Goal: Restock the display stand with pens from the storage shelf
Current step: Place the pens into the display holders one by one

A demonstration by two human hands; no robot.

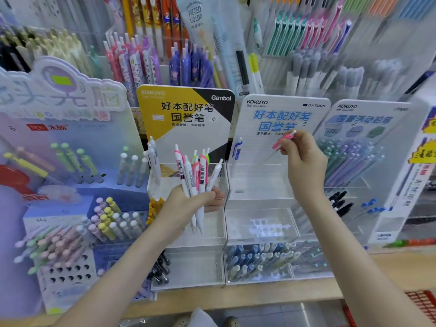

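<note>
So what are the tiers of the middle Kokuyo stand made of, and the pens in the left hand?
Stand tiers: clear, glossy rigid plastic, probably acrylic; you see through them and edges catch glare. Pens in the left hand: smooth white plastic barrels with pink or green clips, barcode stickers on some; sheen unclear through blur.

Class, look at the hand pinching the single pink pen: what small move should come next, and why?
Probably lower the pink pen that the right hand pinches into the top tier of the clear stand. That tier shows just one blue-clipped pen, and the left hand grips more pens.
</note>
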